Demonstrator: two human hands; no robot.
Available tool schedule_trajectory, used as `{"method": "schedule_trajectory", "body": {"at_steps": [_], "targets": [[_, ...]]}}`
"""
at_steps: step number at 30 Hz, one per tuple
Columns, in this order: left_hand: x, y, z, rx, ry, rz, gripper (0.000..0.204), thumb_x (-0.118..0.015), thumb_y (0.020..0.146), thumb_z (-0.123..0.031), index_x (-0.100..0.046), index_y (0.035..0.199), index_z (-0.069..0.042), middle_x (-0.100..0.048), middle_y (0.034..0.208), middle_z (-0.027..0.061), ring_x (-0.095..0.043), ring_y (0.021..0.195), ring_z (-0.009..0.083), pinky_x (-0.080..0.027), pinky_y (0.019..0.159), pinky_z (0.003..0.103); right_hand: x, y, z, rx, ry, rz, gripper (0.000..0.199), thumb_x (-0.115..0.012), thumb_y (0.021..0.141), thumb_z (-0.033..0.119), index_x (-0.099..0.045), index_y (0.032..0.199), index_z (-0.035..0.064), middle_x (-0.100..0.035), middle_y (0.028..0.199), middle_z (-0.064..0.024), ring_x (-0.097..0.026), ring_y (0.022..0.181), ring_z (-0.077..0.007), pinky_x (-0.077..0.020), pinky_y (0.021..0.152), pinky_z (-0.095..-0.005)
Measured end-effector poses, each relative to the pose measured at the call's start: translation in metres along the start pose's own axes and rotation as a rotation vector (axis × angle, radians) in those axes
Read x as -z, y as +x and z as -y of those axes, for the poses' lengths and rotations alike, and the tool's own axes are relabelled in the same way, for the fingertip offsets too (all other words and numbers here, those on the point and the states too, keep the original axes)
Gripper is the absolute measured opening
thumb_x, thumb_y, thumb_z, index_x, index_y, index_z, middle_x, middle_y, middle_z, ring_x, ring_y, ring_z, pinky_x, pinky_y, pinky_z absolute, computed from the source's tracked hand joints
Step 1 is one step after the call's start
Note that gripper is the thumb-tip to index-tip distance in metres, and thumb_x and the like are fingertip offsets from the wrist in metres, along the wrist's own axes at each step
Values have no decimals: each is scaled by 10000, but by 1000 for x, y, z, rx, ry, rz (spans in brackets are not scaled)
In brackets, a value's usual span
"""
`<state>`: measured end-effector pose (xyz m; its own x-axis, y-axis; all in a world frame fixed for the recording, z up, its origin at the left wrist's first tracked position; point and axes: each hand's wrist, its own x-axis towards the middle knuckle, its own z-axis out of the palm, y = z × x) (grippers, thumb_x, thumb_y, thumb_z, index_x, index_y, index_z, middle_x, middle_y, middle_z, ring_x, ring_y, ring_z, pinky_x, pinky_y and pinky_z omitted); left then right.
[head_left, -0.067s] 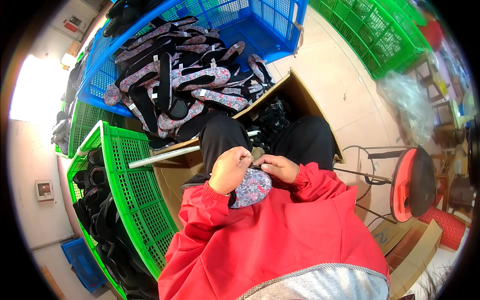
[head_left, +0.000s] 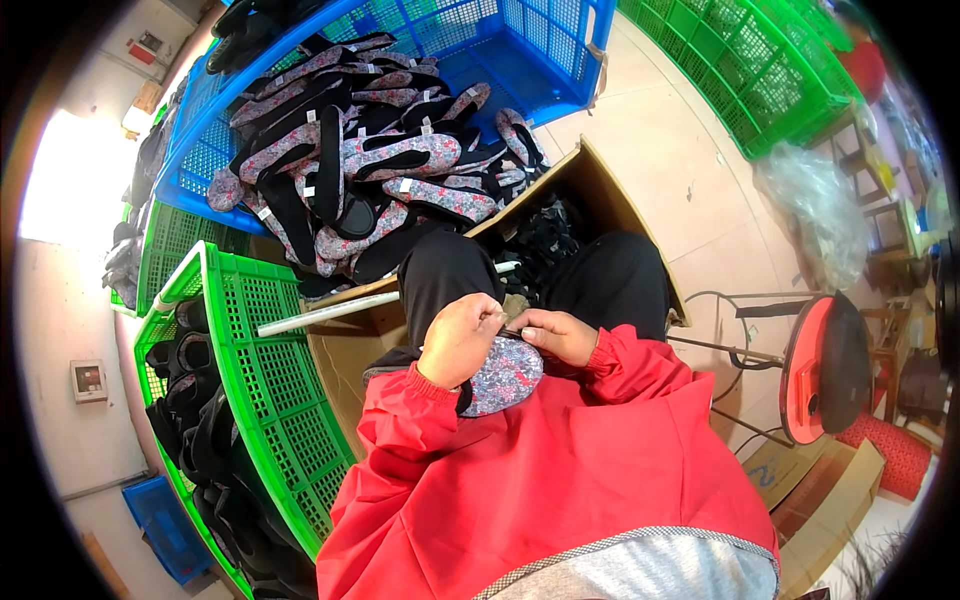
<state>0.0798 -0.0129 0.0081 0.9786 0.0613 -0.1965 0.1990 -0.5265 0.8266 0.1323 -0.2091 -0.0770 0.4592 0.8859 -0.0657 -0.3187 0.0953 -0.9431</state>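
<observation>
A slipper (head_left: pixel 505 378) with a grey, pink and red flower pattern lies in my lap, its rounded end toward me. My left hand (head_left: pixel 458 338) is closed at the slipper's far left edge, thumb and fingers pinched together. At its far right edge my right hand (head_left: pixel 560 337) grips a dark strip of the slipper's rim. The two sets of fingertips almost meet; whatever small bit lies between them is too small to make out. Beyond my knees, a heap of similar patterned slippers (head_left: pixel 400 155) with black openings and white tags spills from a blue crate (head_left: pixel 540 50).
Between my knees stands a cardboard box (head_left: pixel 615 185) holding black scraps (head_left: pixel 545 240). A white rod (head_left: pixel 330 313) crosses its left side. At my left is a green crate (head_left: pixel 265 340) of black shoes (head_left: pixel 195 400). A red round stool (head_left: pixel 805 370) stands right, below a clear plastic bag (head_left: pixel 815 210).
</observation>
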Motion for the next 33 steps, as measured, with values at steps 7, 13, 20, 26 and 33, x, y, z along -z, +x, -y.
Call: {"method": "schedule_trajectory", "body": {"at_steps": [7,13,20,26,33], "targets": [[-1,-1,3,1,34,-7,134,-613,837,-147,-643,857,-18,-641,800,150,-627,777,317,-478,685,373,-5,0,14,-51,-67,-38,281,-495,996,226,-594,1143,9,-642,1045,-44,-571,982,-112,-449,899,-280],[-1,-3,2,4,8,-39,140,-608,837,-154,-642,849,-18,-632,769,168,-628,746,330,-482,665,389,-6,0,9,-57,12,-56,250,-517,984,190,-606,1126,4,-639,1019,-26,-559,975,-101,-447,890,-277],[0,1,-13,-63,-17,-245,62,-642,823,-66,-627,852,-13,-623,719,135,-628,661,263,-470,606,346,-5,-10,-1,-20,59,-16,391,-657,900,203,-529,1215,10,-568,1143,-40,-512,1063,-112,-413,948,-284],[-7,8,-21,-342,73,-390,209,-645,759,-1,-620,966,-16,-647,921,128,-617,864,303,-479,765,367,-6,-12,-13,-82,175,55,460,-702,867,203,-508,1237,11,-569,1134,-22,-510,1061,-102,-410,960,-287],[1,-1,-23,-492,197,-364,100,-665,728,15,-642,824,-5,-655,996,116,-611,933,310,-476,826,368,-2,-12,-32,-113,249,16,440,-701,871,185,-513,1233,18,-586,1113,-10,-531,1027,-93,-422,948,-276]]}}
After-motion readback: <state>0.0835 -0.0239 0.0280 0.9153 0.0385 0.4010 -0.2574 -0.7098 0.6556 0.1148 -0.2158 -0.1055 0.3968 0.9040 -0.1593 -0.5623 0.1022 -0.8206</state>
